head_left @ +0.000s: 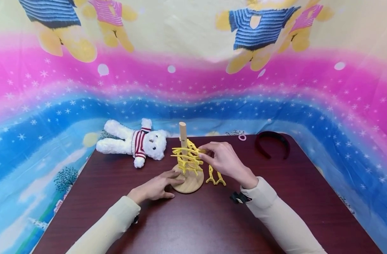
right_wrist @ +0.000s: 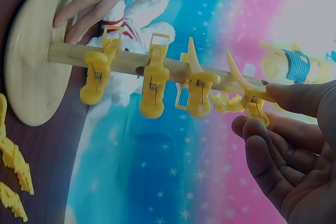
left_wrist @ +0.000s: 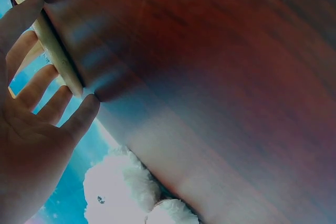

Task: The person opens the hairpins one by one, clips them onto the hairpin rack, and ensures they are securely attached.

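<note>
A wooden stand has a round base and an upright post. Several yellow spring clips grip the post one above another, their metal springs showing in the right wrist view. My right hand pinches the uppermost yellow clip of that row between thumb and fingers, its jaws at the post. With fingers extended, my left hand rests on the left edge of the base. In the left wrist view, the fingers spread along the rim of the base.
More yellow clips lie on the dark table just right of the base. A white teddy bear in a striped top lies at the back left. A dark red headband and a pink ring lie at the back right.
</note>
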`<state>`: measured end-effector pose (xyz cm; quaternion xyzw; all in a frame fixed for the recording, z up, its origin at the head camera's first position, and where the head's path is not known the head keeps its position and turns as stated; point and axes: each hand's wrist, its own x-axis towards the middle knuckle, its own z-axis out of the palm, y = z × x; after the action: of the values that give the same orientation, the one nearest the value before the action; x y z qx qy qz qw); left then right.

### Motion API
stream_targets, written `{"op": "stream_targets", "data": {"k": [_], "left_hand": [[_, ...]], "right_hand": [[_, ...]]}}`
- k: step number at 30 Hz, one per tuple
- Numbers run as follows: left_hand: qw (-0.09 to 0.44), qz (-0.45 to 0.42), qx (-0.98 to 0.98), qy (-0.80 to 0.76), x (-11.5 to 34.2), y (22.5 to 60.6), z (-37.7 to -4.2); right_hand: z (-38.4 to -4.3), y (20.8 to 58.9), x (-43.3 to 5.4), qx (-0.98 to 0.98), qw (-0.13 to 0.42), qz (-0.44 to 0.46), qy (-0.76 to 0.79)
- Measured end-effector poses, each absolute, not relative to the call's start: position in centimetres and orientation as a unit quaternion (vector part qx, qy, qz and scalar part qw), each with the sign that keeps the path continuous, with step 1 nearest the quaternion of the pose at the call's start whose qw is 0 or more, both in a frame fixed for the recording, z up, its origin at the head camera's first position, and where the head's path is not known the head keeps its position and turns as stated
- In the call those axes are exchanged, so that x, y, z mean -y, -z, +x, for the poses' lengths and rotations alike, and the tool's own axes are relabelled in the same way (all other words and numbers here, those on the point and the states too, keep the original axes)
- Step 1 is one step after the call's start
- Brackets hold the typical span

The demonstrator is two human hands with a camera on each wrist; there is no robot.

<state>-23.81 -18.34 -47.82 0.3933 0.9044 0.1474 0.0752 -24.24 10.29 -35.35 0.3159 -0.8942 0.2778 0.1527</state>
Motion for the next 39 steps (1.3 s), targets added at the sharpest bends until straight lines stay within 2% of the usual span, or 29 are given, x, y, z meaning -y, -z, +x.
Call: {"op": "stream_targets", "data": {"k": [24, 39], "left_hand": [[0.067, 0.393, -0.906, -0.145, 18.2, 48.0, -23.8], [0.057, 0.401, -0.903, -0.146, 18.2, 47.9, -23.7]], "right_hand": [[-24.8, 35.7, -8.8, 0.901, 0.140, 0.328, -0.248], [-24.5, 35.5, -9.1, 0.907, 0.114, 0.313, -0.258]]}}
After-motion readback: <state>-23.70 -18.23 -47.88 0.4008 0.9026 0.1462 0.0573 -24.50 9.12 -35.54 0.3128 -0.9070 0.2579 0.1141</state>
